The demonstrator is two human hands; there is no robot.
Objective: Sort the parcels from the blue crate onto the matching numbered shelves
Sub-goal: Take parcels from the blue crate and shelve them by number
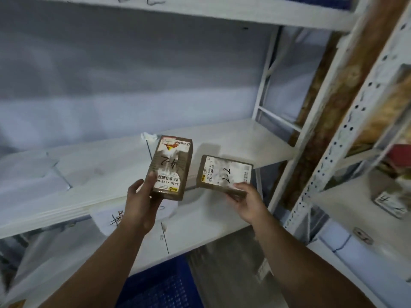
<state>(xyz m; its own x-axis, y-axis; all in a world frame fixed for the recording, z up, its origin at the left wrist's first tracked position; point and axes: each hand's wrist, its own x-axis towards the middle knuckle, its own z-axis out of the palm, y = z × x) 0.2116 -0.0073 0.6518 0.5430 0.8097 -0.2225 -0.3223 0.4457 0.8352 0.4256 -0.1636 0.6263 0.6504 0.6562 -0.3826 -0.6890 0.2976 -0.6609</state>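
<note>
Parcel 4-2 (170, 167): left hand (140, 203) grips it, number up, likely for reading.
Parcel 2-2 (224, 174): right hand (246, 201) pinches it above shelf (244, 134) front edge.

Pale grey-blue wall (133, 74) behind, rough brown pillar (355, 70) at rt, white perforated rack upright (342, 134) beside it, dim light

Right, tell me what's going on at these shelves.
A person is sorting parcels. The left hand grips a brown parcel marked 4-2, and the right hand holds a second brown parcel marked 2-2 by its near edge. Both are held up in front of a white shelf, neither set down yet. The blue crate sits below, between the person's arms.
</note>
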